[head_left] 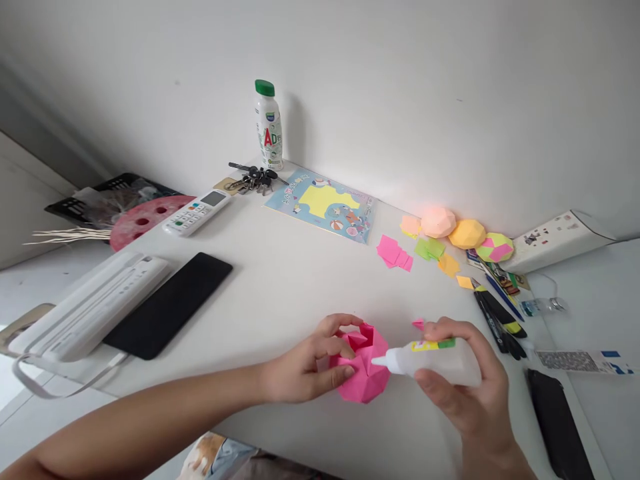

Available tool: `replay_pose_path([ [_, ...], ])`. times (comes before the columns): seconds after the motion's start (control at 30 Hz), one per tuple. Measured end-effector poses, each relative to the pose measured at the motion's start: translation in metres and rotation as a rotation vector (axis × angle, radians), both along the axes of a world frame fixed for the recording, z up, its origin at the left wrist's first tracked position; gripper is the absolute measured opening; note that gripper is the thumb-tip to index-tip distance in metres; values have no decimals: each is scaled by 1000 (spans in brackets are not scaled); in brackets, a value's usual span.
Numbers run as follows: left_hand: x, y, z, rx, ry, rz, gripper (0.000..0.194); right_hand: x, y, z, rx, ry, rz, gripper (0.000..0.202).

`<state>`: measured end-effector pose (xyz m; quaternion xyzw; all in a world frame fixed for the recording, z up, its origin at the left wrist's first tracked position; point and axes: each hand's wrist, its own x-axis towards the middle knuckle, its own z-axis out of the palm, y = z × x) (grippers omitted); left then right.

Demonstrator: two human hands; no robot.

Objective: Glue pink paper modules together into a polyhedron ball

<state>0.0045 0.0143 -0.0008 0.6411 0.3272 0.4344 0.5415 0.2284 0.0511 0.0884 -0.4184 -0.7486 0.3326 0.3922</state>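
A pink faceted paper ball (367, 383) with an opening at its top stands near the table's front edge. My left hand (313, 360) grips its left side, fingers at the opening and thumb on the front. Wrapped around a white glue bottle (443, 363), my right hand (475, 393) holds it tilted sideways, the nozzle at the ball's right upper face. A small folded pink piece (419, 324) lies just behind the bottle. Farther back are pink paper pieces (394, 253), green pieces (429, 249) and orange pieces (449, 265).
Along the wall stand a white bottle (270, 133) and finished paper balls (467, 234). A blue sheet (320, 203) lies at the back. A black phone (170, 307) and a remote (197, 212) are on the left; pens and cutters (493, 320) and a black case (560, 423) on the right.
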Motion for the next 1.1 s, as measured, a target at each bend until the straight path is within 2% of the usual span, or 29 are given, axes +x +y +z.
replay_pose_path([
  [0.1, 0, -1, -1, -8, -2, -1, 10, -7, -2, -10, -14, 33, -18, 27],
  [0.27, 1, -4, 0, -20, 5, -10, 7, -13, -5, -19, 89, 18, -22, 28],
  [0.5, 1, -6, 1, -6, 34, -8, 7, -19, -7, -18, 114, -38, 15, 27],
  [0.83, 4, -8, -14, 22, 7, 19, 11, -18, -8, -18, 127, -32, 32, 24],
  [1.1, 3, -7, -4, -45, -8, -33, 13, -19, -7, -18, 157, -20, 36, 22],
])
